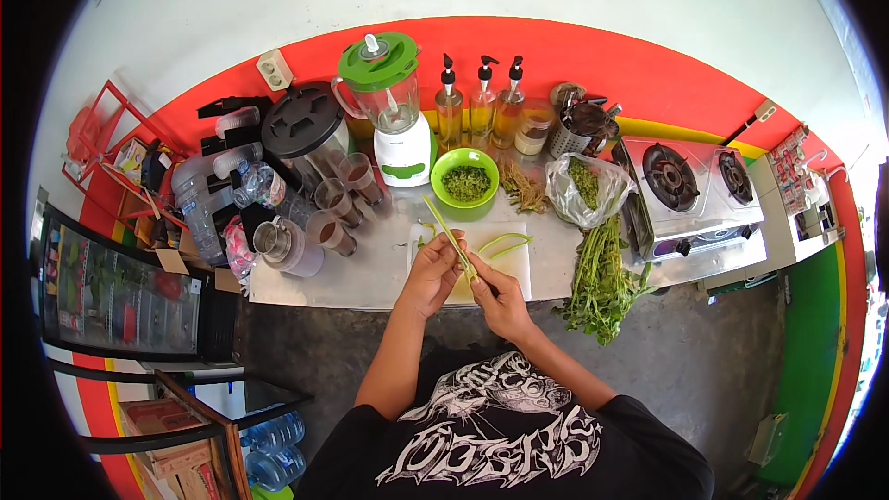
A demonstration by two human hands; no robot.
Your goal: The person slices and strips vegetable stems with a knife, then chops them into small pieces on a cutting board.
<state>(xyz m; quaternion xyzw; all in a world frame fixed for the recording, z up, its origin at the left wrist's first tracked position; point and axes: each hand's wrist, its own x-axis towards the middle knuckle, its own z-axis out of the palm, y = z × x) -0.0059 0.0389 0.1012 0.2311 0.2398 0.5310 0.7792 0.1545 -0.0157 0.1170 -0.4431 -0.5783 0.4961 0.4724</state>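
In front of my body, over a white cutting board [512, 270], I hold a thin pale green celery stalk [442, 221] that slants up to the left. My left hand [433, 275] pinches it around the middle. The fingers of my right hand [500, 301] are closed on its lower end. A curved green stem [505, 243] lies on the board, with small green scraps near the left edge. Behind the board stands a green bowl [466, 211] of chopped greens. To the right, a leafy celery bunch [600, 280] hangs over the table's front edge.
Tan roots [525, 187] and a clear plastic bag [590, 193] with greens lie right of the bowl. A blender [394, 111] and pump bottles [482, 111] stand behind. Several brown-tinted cups [331, 231] are at left, a gas stove [690, 194] at right, on the metal table [370, 282].
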